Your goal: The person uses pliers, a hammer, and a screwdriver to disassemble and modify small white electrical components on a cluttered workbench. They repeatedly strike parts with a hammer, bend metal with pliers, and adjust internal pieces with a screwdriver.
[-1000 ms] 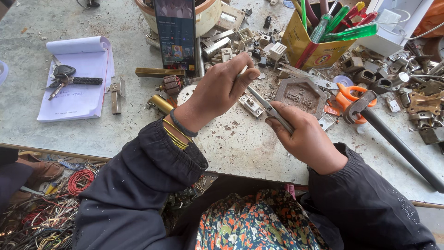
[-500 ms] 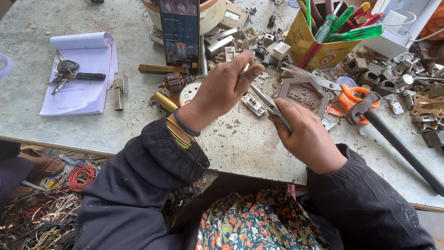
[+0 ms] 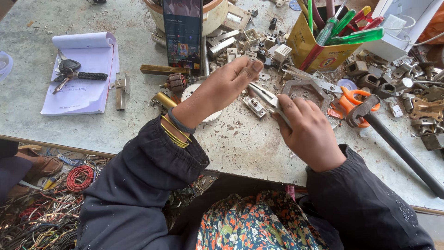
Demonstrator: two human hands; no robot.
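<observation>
My right hand (image 3: 309, 133) grips the handles of grey metal pliers (image 3: 264, 95), whose jaws point up and left. My left hand (image 3: 221, 88) is raised over the worktable (image 3: 240, 143), its fingertips pinched together right at the pliers' jaws on a small part that the fingers hide. A small white switch block (image 3: 255, 106) lies on the table just below the pliers. Both arms wear dark sleeves, and the left wrist has yellow and dark bangles.
A phone (image 3: 183, 32) stands upright behind my left hand. A yellow box of screwdrivers (image 3: 319, 44), scattered metal switch parts (image 3: 416, 92), orange-handled scissors (image 3: 351, 98) and a black-handled hammer (image 3: 397, 146) lie right. A notepad (image 3: 83, 74) with keys lies left. Wire coils (image 3: 78, 178) sit on the floor.
Both hands and the pliers stay in nearly the same place; my left fingers keep pinching at the jaws. The view has shifted slightly.
</observation>
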